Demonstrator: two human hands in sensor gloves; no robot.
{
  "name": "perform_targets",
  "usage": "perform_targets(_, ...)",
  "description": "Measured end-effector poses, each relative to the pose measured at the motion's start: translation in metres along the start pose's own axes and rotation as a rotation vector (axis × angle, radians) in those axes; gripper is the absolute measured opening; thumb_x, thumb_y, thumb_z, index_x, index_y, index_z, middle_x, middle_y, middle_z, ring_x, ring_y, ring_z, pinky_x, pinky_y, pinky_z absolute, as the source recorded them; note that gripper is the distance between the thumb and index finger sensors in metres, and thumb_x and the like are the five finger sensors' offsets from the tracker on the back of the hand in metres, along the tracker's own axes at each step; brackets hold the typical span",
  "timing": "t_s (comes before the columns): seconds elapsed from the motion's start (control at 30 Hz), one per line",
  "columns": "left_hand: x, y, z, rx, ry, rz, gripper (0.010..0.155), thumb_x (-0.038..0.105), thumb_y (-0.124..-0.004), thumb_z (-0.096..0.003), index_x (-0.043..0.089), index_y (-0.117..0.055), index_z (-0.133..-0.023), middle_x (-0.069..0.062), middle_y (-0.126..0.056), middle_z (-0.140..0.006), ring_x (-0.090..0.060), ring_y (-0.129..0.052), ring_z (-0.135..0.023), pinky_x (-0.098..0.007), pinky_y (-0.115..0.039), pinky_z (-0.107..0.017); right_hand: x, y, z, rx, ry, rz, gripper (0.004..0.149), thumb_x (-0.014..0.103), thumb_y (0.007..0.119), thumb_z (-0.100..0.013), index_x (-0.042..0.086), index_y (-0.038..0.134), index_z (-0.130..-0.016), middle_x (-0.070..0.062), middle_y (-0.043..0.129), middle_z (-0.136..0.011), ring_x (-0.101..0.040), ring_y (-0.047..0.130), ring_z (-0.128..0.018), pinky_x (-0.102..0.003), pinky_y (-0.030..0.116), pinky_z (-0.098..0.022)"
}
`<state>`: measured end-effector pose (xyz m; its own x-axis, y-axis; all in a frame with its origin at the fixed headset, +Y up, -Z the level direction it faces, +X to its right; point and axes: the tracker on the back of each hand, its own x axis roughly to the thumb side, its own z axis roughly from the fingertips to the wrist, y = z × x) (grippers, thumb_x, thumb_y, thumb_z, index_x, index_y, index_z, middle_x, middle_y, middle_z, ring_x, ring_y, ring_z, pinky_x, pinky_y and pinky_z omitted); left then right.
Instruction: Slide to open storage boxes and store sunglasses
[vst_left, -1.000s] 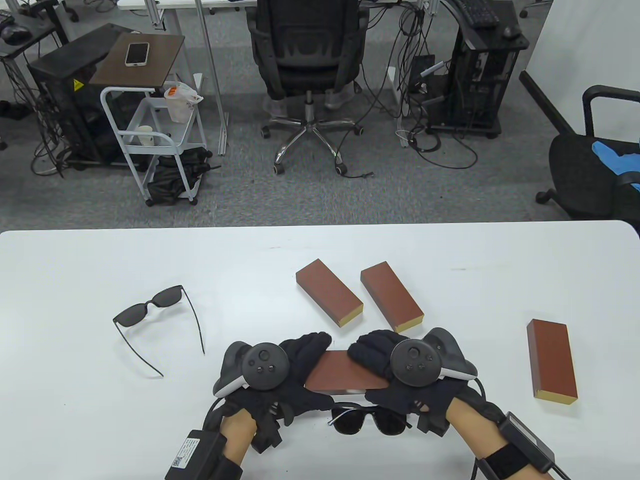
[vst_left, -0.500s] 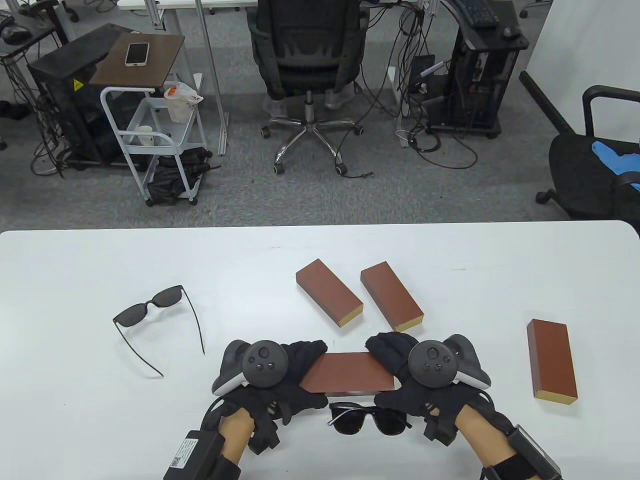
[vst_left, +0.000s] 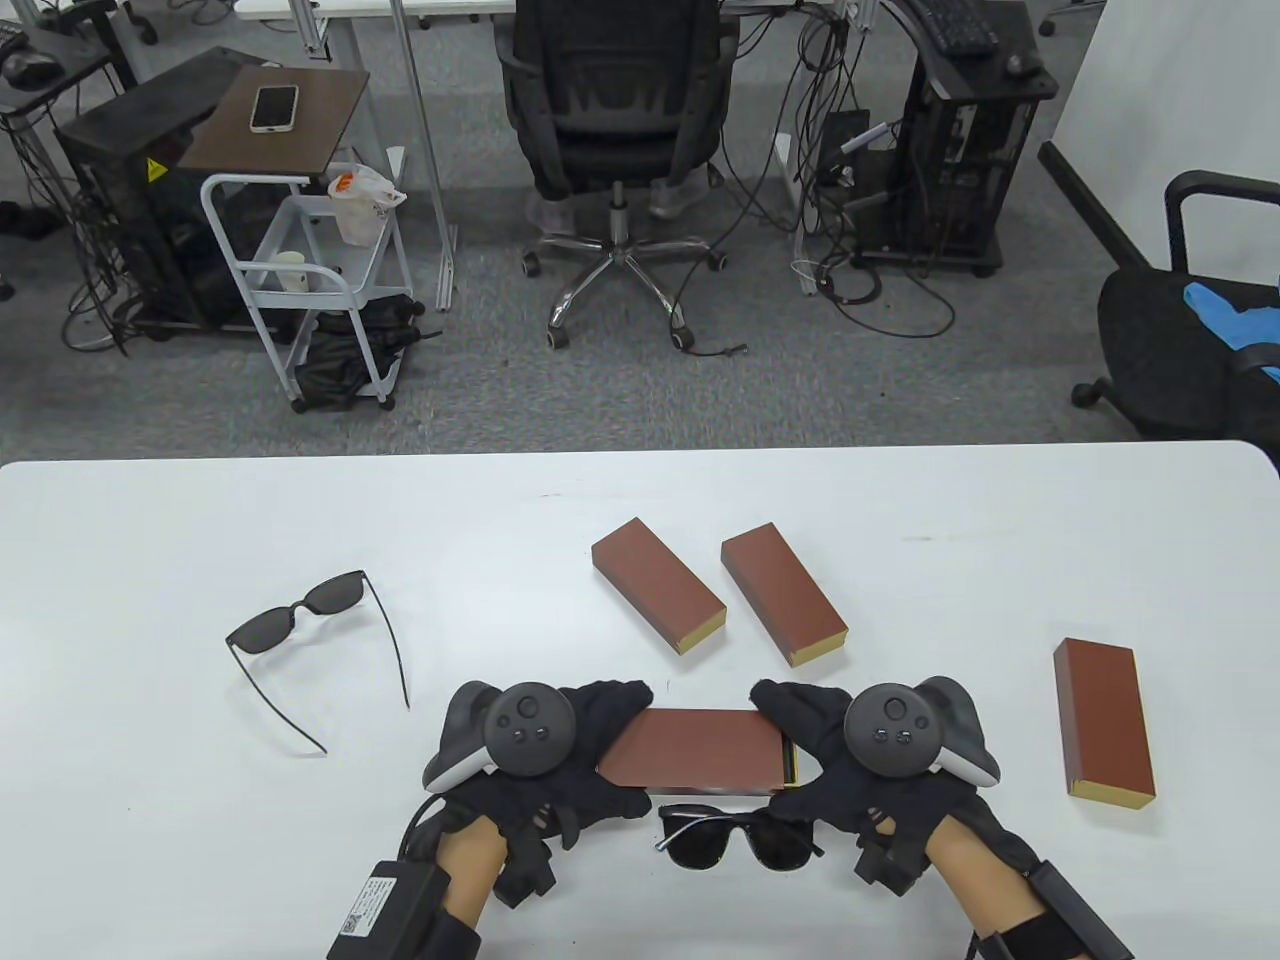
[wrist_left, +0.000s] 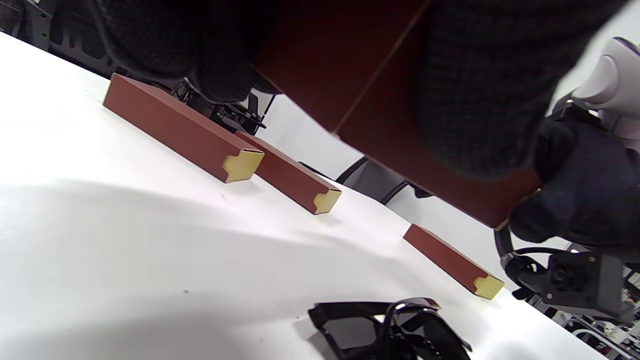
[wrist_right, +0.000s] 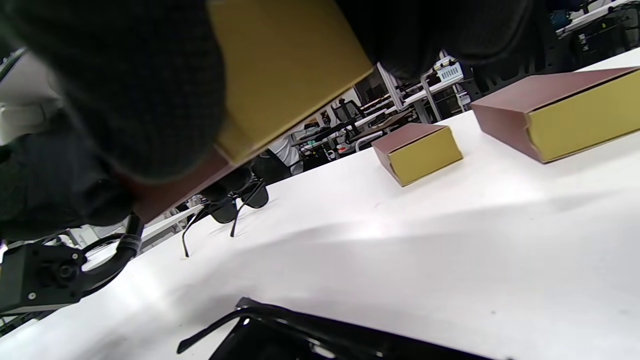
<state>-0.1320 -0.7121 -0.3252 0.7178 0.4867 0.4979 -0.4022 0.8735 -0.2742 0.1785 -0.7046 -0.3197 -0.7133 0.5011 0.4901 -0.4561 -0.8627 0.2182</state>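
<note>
Box held between both hands: left hand grips sleeve, right hand grips yellow drawer end.

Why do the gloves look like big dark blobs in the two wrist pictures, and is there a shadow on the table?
Left wrist view: the left hand sits right at the lens, so it is dark and soft. Right wrist view: the right hand likewise. Both views show a soft grey shadow on the white table; the table view is sharp and evenly lit.
</note>
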Motion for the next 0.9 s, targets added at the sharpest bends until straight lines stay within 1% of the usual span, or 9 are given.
perform_targets(0.1, -0.006, 0.001, 0.002, 0.003, 0.022, 0.008, 0.095, 0.057, -0.098, -0.0296, 0.029, -0.054, -0.109, -0.006, -0.065, -0.111, -0.034, -0.075, -0.096, -0.057, -0.071, -0.065, -0.01, -0.005, 0.003, -0.009, 0.034, -0.027, 0.089, 0.04, 0.098, -0.023, 0.028, 0.048, -0.095, -0.01, 0.058, -0.101, -0.037, 0.068, -0.088, -0.053, 0.063, -0.066)
perform_targets(0.17, -0.009, 0.002, 0.002, 0.012, 0.03, 0.014, 0.095, 0.056, -0.098, -0.0299, 0.029, -0.054, -0.11, -0.006, -0.064, -0.112, -0.035, -0.075, -0.097, -0.057, -0.071, -0.065, -0.018, -0.009, 0.006, -0.015, 0.06, -0.049, 0.088, 0.038, 0.099, -0.024, 0.029, 0.048, -0.095, -0.009, 0.057, -0.102, -0.036, 0.074, -0.086, -0.053, 0.068, -0.064)
perform_targets(0.23, -0.011, 0.003, 0.003, 0.004, 0.039, 0.024, 0.095, 0.054, -0.098, -0.0302, 0.029, -0.053, -0.11, -0.006, -0.063, -0.112, -0.035, -0.074, -0.097, -0.057, -0.07, -0.065, -0.023, -0.012, 0.008, -0.021, 0.072, -0.075, 0.087, 0.036, 0.099, -0.024, 0.029, 0.049, -0.095, -0.008, 0.056, -0.102, -0.036, 0.076, -0.085, -0.052, 0.07, -0.063)
perform_targets(0.43, -0.021, 0.005, 0.006, 0.016, 0.071, 0.062, 0.095, 0.053, -0.098, -0.0312, 0.031, -0.052, -0.111, -0.006, -0.061, -0.113, -0.035, -0.072, -0.099, -0.057, -0.07, -0.066, -0.038, -0.021, 0.014, -0.032, 0.115, -0.109, 0.085, 0.033, 0.1, -0.024, 0.03, 0.051, -0.094, -0.008, 0.056, -0.103, -0.036, 0.077, -0.086, -0.05, 0.07, -0.064)
perform_targets(0.57, -0.031, 0.005, 0.009, 0.026, 0.102, 0.117, 0.095, 0.051, -0.099, -0.0317, 0.031, -0.05, -0.111, -0.006, -0.059, -0.114, -0.035, -0.07, -0.1, -0.057, -0.069, -0.066, -0.049, -0.028, 0.019, -0.051, 0.143, -0.149, 0.084, 0.031, 0.1, -0.025, 0.03, 0.052, -0.094, -0.007, 0.056, -0.103, -0.036, 0.076, -0.086, -0.05, 0.07, -0.064)
perform_targets(0.7, -0.033, 0.005, 0.01, 0.053, 0.096, 0.17, 0.096, 0.052, -0.098, -0.032, 0.032, -0.049, -0.111, -0.006, -0.057, -0.115, -0.035, -0.069, -0.101, -0.058, -0.069, -0.066, -0.053, -0.031, 0.021, -0.068, 0.142, -0.208, 0.083, 0.029, 0.1, -0.024, 0.029, 0.054, -0.094, -0.008, 0.056, -0.103, -0.037, 0.076, -0.085, -0.049, 0.071, -0.064)
perform_targets(0.8, -0.036, 0.006, 0.012, 0.089, 0.095, 0.273, 0.097, 0.059, -0.095, -0.0323, 0.032, -0.046, -0.112, -0.006, -0.055, -0.116, -0.036, -0.067, -0.102, -0.059, -0.067, -0.066, -0.054, -0.034, 0.022, -0.091, 0.134, -0.237, 0.083, 0.029, 0.1, -0.024, 0.029, 0.055, -0.093, -0.008, 0.057, -0.103, -0.037, 0.077, -0.085, -0.049, 0.072, -0.064)
perform_targets(0.9, -0.042, 0.004, 0.014, 0.147, 0.143, 0.463, 0.091, 0.062, -0.086, -0.0378, 0.031, -0.046, -0.113, -0.008, -0.055, -0.116, -0.037, -0.067, -0.101, -0.059, -0.067, -0.065, -0.055, -0.037, 0.023, -0.113, 0.127, -0.28, 0.083, 0.029, 0.101, -0.024, 0.029, 0.055, -0.093, -0.008, 0.057, -0.103, -0.037, 0.077, -0.085, -0.049, 0.072, -0.064)
